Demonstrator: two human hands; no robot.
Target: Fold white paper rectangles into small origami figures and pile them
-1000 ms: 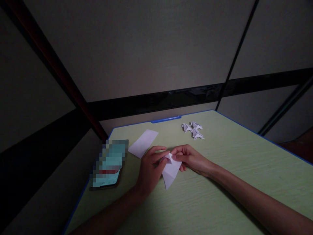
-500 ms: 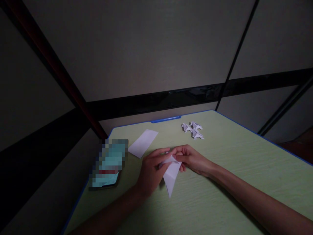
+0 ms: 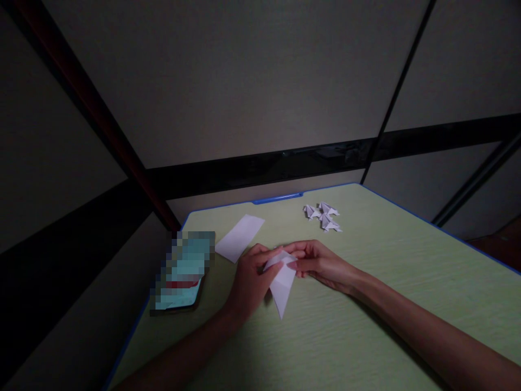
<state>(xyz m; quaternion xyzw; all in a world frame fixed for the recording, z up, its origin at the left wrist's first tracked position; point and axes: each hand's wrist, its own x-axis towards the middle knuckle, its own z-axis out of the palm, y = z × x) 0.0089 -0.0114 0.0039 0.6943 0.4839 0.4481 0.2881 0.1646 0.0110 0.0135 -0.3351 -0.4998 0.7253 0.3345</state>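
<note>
A partly folded sheet of white paper is between my two hands above the table, its pointed end aimed toward me. My left hand pinches its left side, thumb on top and fingers behind. On the right side, my right hand grips the upper edge between thumb and fingers. The fingertips behind the paper are partly hidden. Beyond my hands lie three small folded paper figures, close together. A flat white paper piece rests to the left, past my left hand.
A phone, its screen pixelated, lies at the table's left edge. The pale green table has a blue rim and a blue strip at its far side. Right behind it stand dark-banded panels.
My fingers have shifted on the paper; its top part now looks flatter and more spread, and its point has risen slightly. The other things on the table stay where they were.
</note>
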